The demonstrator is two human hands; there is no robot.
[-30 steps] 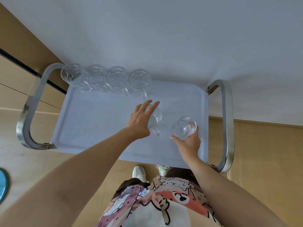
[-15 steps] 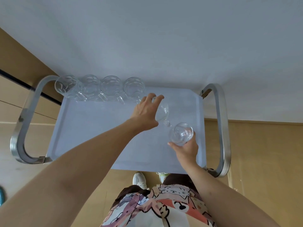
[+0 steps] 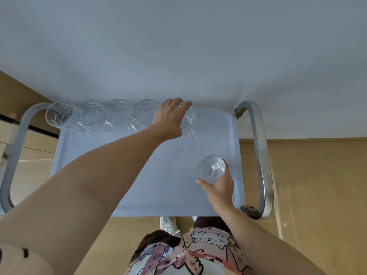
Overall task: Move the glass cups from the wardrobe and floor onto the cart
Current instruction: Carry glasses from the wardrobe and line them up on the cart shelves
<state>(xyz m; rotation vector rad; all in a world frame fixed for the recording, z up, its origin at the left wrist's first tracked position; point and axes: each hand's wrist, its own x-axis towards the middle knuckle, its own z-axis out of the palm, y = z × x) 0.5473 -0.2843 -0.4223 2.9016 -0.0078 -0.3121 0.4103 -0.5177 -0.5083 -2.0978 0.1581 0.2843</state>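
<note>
A pale blue cart tray (image 3: 123, 175) with steel side handles stands below me against a white wall. Several clear glass cups (image 3: 117, 114) with handles line its far edge. My left hand (image 3: 170, 118) grips another glass cup (image 3: 188, 124) from above at the right end of that row, low over or on the tray; I cannot tell which. My right hand (image 3: 218, 185) holds a second glass cup (image 3: 212, 168) from below, above the tray's near right part.
The steel handle loops (image 3: 262, 155) curve up at both ends of the cart. Wooden floor (image 3: 317, 195) lies to the right and below. A wooden panel with a dark gap (image 3: 19, 124) stands at the left. My shoe (image 3: 168, 225) shows under the tray's near edge.
My left hand has carried its cup from the tray's middle to the far edge, beside the row. My right hand and its cup stayed over the near right part.
</note>
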